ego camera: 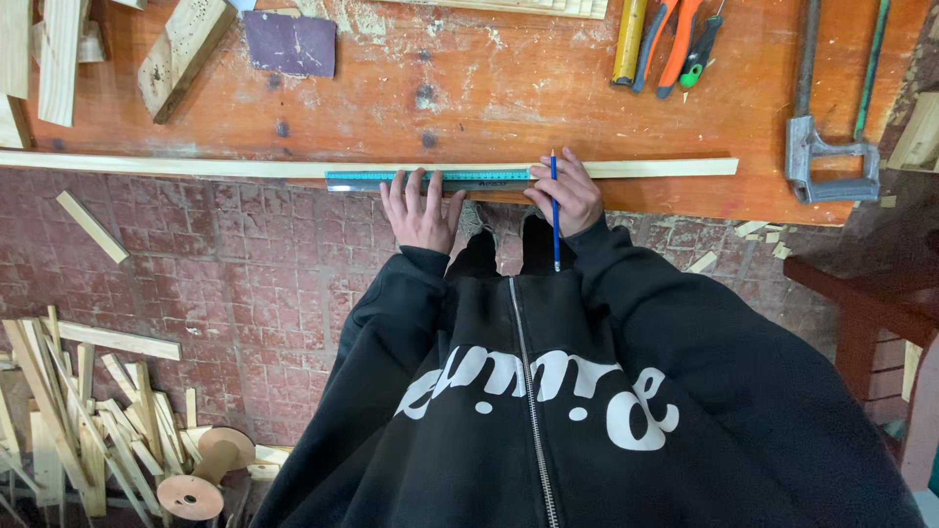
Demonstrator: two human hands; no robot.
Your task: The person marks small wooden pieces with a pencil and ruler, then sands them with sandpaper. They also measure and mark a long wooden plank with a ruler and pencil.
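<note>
A long thin wooden strip [245,167] lies along the front edge of the orange workbench [509,88]. A blue-green metal ruler [362,180] rests against the strip. My left hand [421,210] presses flat on the ruler with fingers spread. My right hand [569,194] grips a blue pencil [555,230], its tip touching the strip at the ruler's right end. Black hoodie sleeves cover both arms.
On the bench lie wood blocks [181,49], a dark sandpaper sheet [290,42], a yellow tool handle [627,39], orange and green pliers [675,44] and a metal clamp [817,147]. Scrap wood strips [88,411] and a wooden spool [205,474] litter the brick floor.
</note>
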